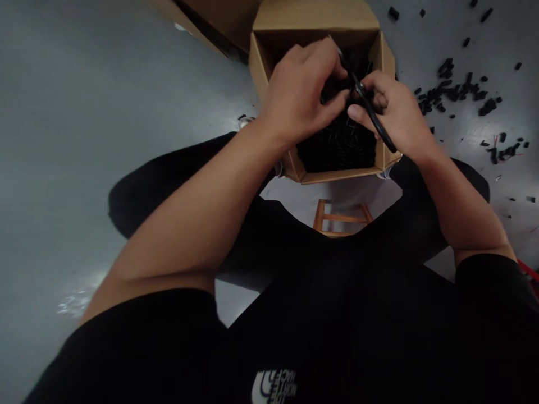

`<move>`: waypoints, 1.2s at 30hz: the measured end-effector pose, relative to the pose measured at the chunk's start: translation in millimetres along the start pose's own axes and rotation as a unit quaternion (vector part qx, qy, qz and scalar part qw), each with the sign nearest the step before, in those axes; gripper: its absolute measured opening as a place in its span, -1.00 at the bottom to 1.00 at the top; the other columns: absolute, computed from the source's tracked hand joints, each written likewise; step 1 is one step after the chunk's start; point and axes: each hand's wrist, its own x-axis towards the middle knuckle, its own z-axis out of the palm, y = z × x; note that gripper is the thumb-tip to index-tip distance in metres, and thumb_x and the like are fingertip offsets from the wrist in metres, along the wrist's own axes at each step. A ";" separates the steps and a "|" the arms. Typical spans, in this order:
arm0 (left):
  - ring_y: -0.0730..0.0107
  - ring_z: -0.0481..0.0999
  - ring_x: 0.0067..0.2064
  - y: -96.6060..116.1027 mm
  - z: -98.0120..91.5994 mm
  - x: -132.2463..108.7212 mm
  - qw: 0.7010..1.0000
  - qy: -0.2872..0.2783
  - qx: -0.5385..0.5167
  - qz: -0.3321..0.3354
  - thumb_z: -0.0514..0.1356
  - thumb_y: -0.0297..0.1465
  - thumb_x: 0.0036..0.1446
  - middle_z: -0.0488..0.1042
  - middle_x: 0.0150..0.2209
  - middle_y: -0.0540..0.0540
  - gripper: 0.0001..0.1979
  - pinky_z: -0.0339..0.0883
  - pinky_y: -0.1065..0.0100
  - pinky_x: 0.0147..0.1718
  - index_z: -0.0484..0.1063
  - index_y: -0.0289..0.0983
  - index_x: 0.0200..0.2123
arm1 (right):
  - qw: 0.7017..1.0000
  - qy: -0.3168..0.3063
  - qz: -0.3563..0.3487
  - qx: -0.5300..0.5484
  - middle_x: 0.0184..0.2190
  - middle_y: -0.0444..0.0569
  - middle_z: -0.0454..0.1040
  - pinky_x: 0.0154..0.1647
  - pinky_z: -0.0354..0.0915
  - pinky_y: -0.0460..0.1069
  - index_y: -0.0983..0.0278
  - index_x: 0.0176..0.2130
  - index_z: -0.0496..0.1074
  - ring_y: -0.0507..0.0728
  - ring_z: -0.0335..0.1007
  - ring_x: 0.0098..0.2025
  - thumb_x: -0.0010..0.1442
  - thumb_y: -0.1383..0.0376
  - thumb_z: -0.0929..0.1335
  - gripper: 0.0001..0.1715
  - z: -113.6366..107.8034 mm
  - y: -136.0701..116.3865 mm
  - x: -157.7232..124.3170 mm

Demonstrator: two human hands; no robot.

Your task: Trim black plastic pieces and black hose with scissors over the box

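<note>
We see the tool (370, 109) in the curled fingers of the right hand (398, 115), above the box (315, 17) of black pieces (337, 146). The left hand (300, 84) bends its fingers narrowly beside it; we cannot tell what they grip.

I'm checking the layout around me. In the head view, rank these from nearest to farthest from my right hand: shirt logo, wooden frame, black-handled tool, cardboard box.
From your right hand, as pictured:
1. Black-handled tool: in its grasp.
2. Cardboard box: just below it.
3. Wooden frame: between your legs.
4. Shirt logo: bottom edge.
</note>
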 end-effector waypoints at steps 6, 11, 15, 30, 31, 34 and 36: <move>-0.10 0.71 0.16 -20.9 5.2 -7.5 0.981 -0.166 0.055 -0.084 0.35 -0.26 0.35 0.66 0.11 -0.15 -0.42 0.63 -0.11 0.20 0.39 -0.10 0.38 | 0.995 0.088 0.003 -0.055 -0.13 -0.04 0.71 0.01 0.48 0.15 0.05 0.17 0.53 0.28 0.63 -0.08 0.38 0.04 0.42 -0.57 -8.6 0.9 -6.2; -0.37 0.42 0.48 -87.4 48.8 -49.5 0.910 -0.296 0.241 -0.162 0.29 -0.32 0.39 0.58 0.31 -0.35 -0.47 0.32 -0.31 0.49 0.53 -0.21 0.39 | 0.989 0.115 -0.019 -0.086 -0.05 -0.01 0.72 0.07 0.49 0.27 -0.03 0.19 0.54 0.39 0.66 -0.02 0.35 0.08 0.38 -0.55 -16.0 -0.3 -11.1; -0.52 0.38 0.48 -120.5 95.7 -94.6 0.825 -0.460 0.273 -0.182 0.21 -0.40 0.40 0.52 0.34 -0.66 -0.53 0.22 -0.31 0.47 0.66 -0.54 0.23 | 0.992 0.078 -0.013 -0.103 0.04 0.00 0.73 0.16 0.50 0.28 -0.06 0.20 0.52 0.37 0.66 0.07 0.41 -0.04 0.35 -0.56 -24.8 -3.8 -14.4; -0.39 0.36 0.45 -156.0 153.8 -134.3 0.746 -0.558 0.306 -0.196 0.19 -0.28 0.36 0.57 0.33 -0.66 -0.47 0.19 -0.20 0.39 0.68 -0.43 0.25 | 0.997 0.025 0.025 -0.064 0.12 0.05 0.67 -0.03 0.44 0.14 0.00 0.12 0.43 0.46 0.49 0.37 0.48 -0.07 0.36 -0.65 -49.0 0.0 -25.4; -0.39 0.36 0.45 -155.5 153.0 -133.6 0.748 -0.556 0.304 -0.197 0.19 -0.27 0.37 0.56 0.33 -0.66 -0.47 0.18 -0.20 0.40 0.68 -0.42 0.24 | 0.997 0.024 0.020 -0.067 0.13 0.07 0.66 -0.01 0.43 0.15 0.03 0.12 0.43 0.47 0.50 0.35 0.49 -0.06 0.35 -0.66 -47.9 1.6 -25.3; -0.38 0.32 0.48 -153.8 152.7 -134.0 0.756 -0.547 0.298 -0.201 0.19 -0.20 0.40 0.53 0.37 -0.60 -0.49 0.12 -0.21 0.43 0.69 -0.35 0.22 | 0.996 0.024 0.004 -0.087 0.15 0.10 0.66 0.07 0.41 0.18 0.11 0.12 0.41 0.45 0.53 0.25 0.52 -0.03 0.33 -0.65 -41.2 9.1 -22.6; -0.38 0.29 0.49 -153.2 154.9 -136.8 0.761 -0.539 0.295 -0.208 0.19 -0.21 0.41 0.52 0.38 -0.58 -0.49 0.08 -0.25 0.45 0.68 -0.33 0.25 | 0.996 0.031 -0.005 -0.087 0.12 0.05 0.67 0.06 0.43 0.14 0.08 0.13 0.42 0.40 0.53 0.22 0.50 -0.03 0.38 -0.64 -35.8 14.7 -20.1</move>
